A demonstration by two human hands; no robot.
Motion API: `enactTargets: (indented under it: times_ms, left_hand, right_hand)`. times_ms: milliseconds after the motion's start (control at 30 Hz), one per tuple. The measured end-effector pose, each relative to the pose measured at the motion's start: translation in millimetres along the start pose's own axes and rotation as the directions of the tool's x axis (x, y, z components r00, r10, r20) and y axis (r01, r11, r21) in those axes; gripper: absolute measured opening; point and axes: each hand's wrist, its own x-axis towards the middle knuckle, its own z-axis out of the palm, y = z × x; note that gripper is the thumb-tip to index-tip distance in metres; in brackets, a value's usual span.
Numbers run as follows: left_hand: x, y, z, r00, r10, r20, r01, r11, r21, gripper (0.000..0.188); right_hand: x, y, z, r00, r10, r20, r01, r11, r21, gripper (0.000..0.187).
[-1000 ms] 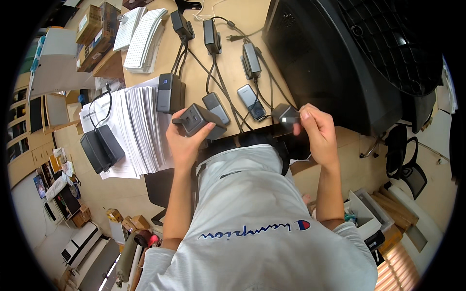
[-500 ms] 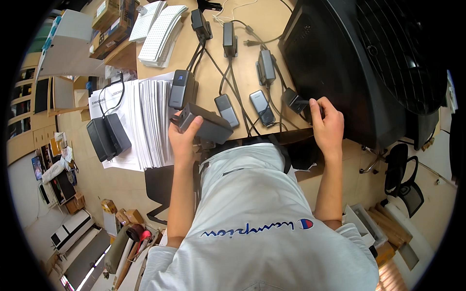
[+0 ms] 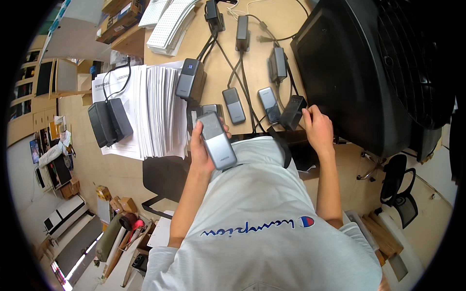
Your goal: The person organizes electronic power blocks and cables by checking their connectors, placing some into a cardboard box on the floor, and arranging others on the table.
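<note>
My left hand (image 3: 200, 145) is closed around a grey two-tone power bank (image 3: 218, 140), its flat face turned up, in front of the table edge. Part of another grey device (image 3: 211, 108) shows just behind it; whether the hand touches that one I cannot tell. At the table's near edge, my right hand (image 3: 319, 127) has curled fingers against the side of a black block with ports (image 3: 293, 111), which stands tilted. Left of that block lie two slim grey power banks (image 3: 234, 105) (image 3: 269, 105). A larger power bank with a lit display (image 3: 190, 79) stands by the papers.
Thick stacks of paper (image 3: 158, 109) lie at the left, with a black cabled adapter (image 3: 110, 122) on them. Black power adapters (image 3: 242, 34) (image 3: 278, 64) and their cables cross the wooden table (image 3: 262, 41). A big black monitor (image 3: 335, 72) borders the right side.
My left hand has turned the power bank from its dark side to its grey face and brought it closer to me. My right hand has shifted slightly nearer, and the black block's tilt has changed.
</note>
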Motion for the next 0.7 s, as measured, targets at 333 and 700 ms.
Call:
enactTargets:
  times_ms: [333,700]
  left_hand:
    - [3.6,-5.6,16.7,0.994,-0.101,-0.035,0.105,0.982,0.156,0.06]
    - [31.5,-12.4,39.4,0.974,-0.21,0.082,0.208,0.978,0.025,0.085]
  right_hand:
    - [14.0,36.6,60.8,0.968,0.216,-0.124,-0.17,0.937,0.306,0.029]
    - [21.3,62.4,99.0,0.959,0.277,0.059,-0.279,0.892,0.355,0.028]
